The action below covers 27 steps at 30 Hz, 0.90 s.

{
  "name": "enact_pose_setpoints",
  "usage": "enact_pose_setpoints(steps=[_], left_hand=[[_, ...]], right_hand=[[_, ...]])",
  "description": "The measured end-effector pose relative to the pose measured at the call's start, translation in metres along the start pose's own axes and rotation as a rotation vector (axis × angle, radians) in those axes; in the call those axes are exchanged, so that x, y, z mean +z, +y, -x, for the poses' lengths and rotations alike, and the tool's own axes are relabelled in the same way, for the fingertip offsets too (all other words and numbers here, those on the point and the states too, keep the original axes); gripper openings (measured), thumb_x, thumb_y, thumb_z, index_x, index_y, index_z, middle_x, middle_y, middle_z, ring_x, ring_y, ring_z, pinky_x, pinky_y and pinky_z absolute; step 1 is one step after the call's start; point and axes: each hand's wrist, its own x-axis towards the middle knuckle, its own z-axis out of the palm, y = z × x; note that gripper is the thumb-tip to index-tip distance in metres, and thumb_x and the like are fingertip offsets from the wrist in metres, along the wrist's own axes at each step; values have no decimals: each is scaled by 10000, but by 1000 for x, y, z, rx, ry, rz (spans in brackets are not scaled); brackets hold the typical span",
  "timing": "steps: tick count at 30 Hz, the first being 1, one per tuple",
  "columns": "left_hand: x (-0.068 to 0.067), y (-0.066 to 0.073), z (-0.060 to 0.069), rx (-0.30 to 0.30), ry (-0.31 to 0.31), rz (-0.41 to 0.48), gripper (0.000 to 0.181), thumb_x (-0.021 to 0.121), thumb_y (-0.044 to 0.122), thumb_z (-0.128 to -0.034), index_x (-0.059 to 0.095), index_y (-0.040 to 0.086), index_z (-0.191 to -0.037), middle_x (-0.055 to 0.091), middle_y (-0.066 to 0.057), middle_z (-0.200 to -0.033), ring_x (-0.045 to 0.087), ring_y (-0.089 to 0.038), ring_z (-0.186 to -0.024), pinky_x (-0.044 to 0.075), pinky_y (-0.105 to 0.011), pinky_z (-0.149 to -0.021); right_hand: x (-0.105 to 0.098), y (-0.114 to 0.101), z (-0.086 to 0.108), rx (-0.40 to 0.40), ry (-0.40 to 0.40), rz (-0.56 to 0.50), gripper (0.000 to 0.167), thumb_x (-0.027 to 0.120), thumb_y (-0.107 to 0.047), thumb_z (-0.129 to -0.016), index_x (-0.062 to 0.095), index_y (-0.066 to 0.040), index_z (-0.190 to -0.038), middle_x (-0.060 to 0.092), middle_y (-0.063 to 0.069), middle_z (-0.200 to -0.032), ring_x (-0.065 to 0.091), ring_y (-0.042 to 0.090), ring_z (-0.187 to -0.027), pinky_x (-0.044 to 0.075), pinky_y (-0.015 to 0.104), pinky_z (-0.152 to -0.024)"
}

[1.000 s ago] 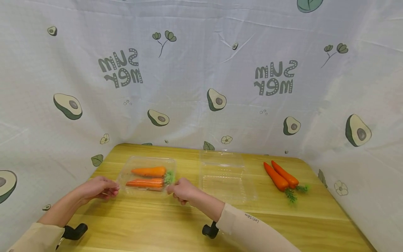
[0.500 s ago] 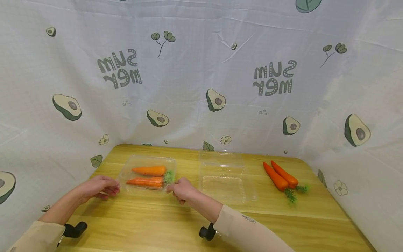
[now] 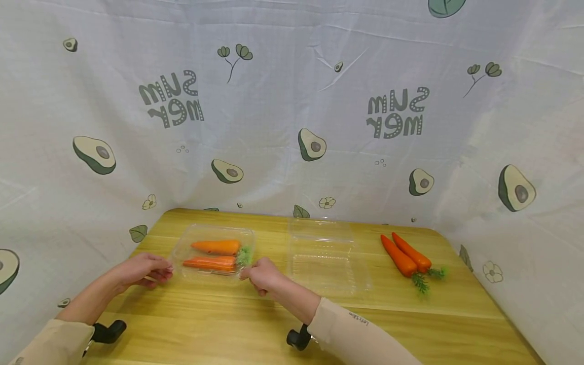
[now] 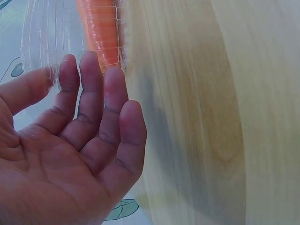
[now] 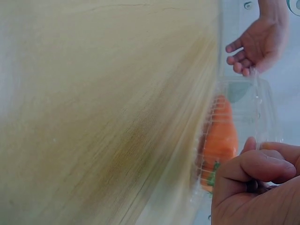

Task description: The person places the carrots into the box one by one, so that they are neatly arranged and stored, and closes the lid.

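Note:
A see-through plastic box (image 3: 207, 232) with two orange carrots (image 3: 216, 247) inside sits at the left of the table; green leaf tufts show at their right ends. My left hand (image 3: 145, 270) pinches the box's near left corner between thumb and index finger, the other fingers loosely bent, as the left wrist view shows. At the near right corner, my right hand (image 3: 266, 276) pinches the rim with thumb and forefinger, its remaining fingers curled under. In the right wrist view, the lid appears to lie over the carrots. Whether it is fastened cannot be told.
Right of my right hand stands a second transparent plastic box (image 3: 324, 268), its lid (image 3: 321, 230) folded back. Two more carrots (image 3: 398, 255) with green tops lie farther right. A printed curtain (image 3: 274, 121) hangs behind and beside the wooden table (image 3: 219, 324).

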Motion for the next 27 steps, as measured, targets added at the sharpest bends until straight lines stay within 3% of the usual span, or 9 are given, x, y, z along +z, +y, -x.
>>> enact_pose_setpoints(steps=[1, 5, 11, 16, 19, 22, 27], left_hand=[[0, 0, 0, -1, 2, 0, 367, 529, 271, -1038, 695, -55, -1070, 717, -3, -902, 688, -144, -839, 549, -323, -710], [1, 0, 0, -3, 9, -3, 371, 527, 278, -1039, 695, -51, -1071, 718, 0, -902, 689, -144, -838, 547, -325, -714], [2, 2, 1, -8, 49, -41, 383, 500, 280, -1048, 683, -54, -1089, 712, 1, -899, 675, -149, -834, 538, -338, -723], [4, 6, 3, -16, 134, -107, 427, 498, 307, -1052, 651, -85, -1125, 699, -42, -930, 650, -163, -847, 530, -347, -726], [5, 9, 6, -10, 222, -195, 450, 503, 345, -1049, 639, -78, -1120, 676, -100, -990, 618, -204, -892, 503, -354, -730], [7, 13, 11, 24, 329, -321, 472, 505, 364, -1048, 613, -83, -1153, 651, -216, -1079, 606, -310, -946, 499, -418, -760], [16, 25, 18, 108, 496, -464, 466, 533, 327, -1032, 586, -81, -1252, 618, -299, -1204, 598, -443, -1044, 495, -546, -835]], right_hand=[[0, 0, 0, -1, 3, 1, 377, 644, -112, -954, 615, -73, -580, 242, -51, -440, 129, 114, -417, 170, 275, -439], [1, 1, 0, -2, 9, 0, 572, 662, -110, -938, 295, -223, -514, 231, -51, -447, 137, 120, -416, 183, 276, -435], [1, 2, 1, -1, 2, -16, 482, 657, -145, -941, 424, -191, -521, 238, -50, -452, 137, 122, -423, 183, 279, -441], [-3, 2, 2, -5, -6, 15, 371, 653, -190, -955, 600, -113, -597, 258, -50, -445, 154, 118, -410, 185, 278, -439], [-6, 1, 5, -10, -19, 45, 272, 637, -220, -975, 749, -30, -815, 257, -50, -450, 148, 116, -410, 180, 281, -438], [-10, -1, 10, -2, -27, 66, 277, 633, -242, -983, 765, 2, -981, 257, -53, -468, 152, 115, -417, 194, 282, -442], [-16, -5, 20, -5, -34, 116, 316, 632, -276, -992, 747, 8, -1069, 267, -51, -488, 181, 117, -423, 237, 281, -454]])
